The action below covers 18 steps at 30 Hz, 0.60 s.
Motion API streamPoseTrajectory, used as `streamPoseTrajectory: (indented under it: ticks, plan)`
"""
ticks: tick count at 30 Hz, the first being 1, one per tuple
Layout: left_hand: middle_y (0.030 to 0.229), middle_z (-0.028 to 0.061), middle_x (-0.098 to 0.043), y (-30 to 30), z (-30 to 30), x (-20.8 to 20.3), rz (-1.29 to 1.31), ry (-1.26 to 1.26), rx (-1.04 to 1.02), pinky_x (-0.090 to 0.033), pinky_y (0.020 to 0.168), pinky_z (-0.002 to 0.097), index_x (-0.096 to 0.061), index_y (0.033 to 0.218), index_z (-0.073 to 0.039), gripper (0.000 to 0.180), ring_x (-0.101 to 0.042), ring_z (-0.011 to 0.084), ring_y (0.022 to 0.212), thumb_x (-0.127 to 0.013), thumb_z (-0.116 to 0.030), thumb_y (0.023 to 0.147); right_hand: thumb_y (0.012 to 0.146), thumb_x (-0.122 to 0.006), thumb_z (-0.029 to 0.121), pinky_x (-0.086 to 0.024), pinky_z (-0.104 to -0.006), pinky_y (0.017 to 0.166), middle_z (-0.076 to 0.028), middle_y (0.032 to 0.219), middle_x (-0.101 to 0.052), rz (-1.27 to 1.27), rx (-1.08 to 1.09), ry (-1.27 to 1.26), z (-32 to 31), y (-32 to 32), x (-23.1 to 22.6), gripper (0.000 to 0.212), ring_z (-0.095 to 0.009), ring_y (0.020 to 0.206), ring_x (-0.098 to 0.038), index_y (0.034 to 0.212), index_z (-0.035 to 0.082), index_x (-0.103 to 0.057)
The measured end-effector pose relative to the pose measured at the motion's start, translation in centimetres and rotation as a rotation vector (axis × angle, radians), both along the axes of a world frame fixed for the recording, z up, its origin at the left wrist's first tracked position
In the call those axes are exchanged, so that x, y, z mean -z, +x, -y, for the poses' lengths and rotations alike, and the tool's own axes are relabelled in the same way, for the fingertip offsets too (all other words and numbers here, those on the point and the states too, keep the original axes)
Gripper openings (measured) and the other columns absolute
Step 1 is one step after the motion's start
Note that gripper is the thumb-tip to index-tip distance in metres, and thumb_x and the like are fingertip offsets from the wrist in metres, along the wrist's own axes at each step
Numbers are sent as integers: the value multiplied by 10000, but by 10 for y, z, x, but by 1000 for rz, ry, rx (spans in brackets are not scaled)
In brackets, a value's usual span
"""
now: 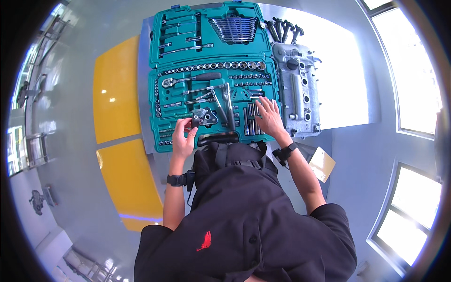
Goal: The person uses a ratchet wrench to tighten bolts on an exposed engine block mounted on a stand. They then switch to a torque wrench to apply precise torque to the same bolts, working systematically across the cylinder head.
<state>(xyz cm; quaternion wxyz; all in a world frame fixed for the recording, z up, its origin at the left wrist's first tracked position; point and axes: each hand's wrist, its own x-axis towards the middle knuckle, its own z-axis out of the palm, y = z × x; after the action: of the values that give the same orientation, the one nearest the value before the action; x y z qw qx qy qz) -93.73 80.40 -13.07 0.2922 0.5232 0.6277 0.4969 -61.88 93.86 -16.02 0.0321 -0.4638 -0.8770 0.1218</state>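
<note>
My left hand (183, 137) is closed, thumb and fingers pinching the black end of a small metal part (206, 117). That part is silvery with holes and sits above the lower tray of a green tool case (152, 101). My right hand (271, 118) is open with fingers spread, over the tray's right side beside a group of deep sockets (250, 126). Between my hands, ratchet handles (229, 108) lie at a slant across the tray. Above them a ratchet wrench (192, 80) rests below a row of chrome sockets (235, 65).
The case's raised lid holds a fan of combination wrenches (235, 29). A grey metal engine cover (295, 89) stands right of the case, with black ignition coils (283, 30) behind it. Yellow panels (117, 94) lie to the left. A black case handle (218, 138) is close to my body.
</note>
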Motion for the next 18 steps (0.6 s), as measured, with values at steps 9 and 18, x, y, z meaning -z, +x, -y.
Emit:
streamPoseTrajectory:
  ticks: [9, 18]
  plan:
    - [1014, 69, -569, -11, 13, 3, 251, -62, -102, -489, 774, 291, -519, 1180, 15, 283, -600, 176, 897, -590, -138, 954, 839, -675, 146, -277, -471, 1144, -81, 914, -645, -258, 60, -86, -9, -4, 2, 149, -273, 1015, -618, 943, 89, -585]
    - [961, 62, -516, 44, -42, -56, 1595, -91, -86, -442, 753, 354, -500, 1216, -82, 393, -523, 193, 832, -442, -415, 1016, 1007, -514, 145, -584, -283, 723, -80, 986, -631, -1600, 859, -1218, 73, -43, -78, 276, -191, 833, -687, 1257, 27, -498]
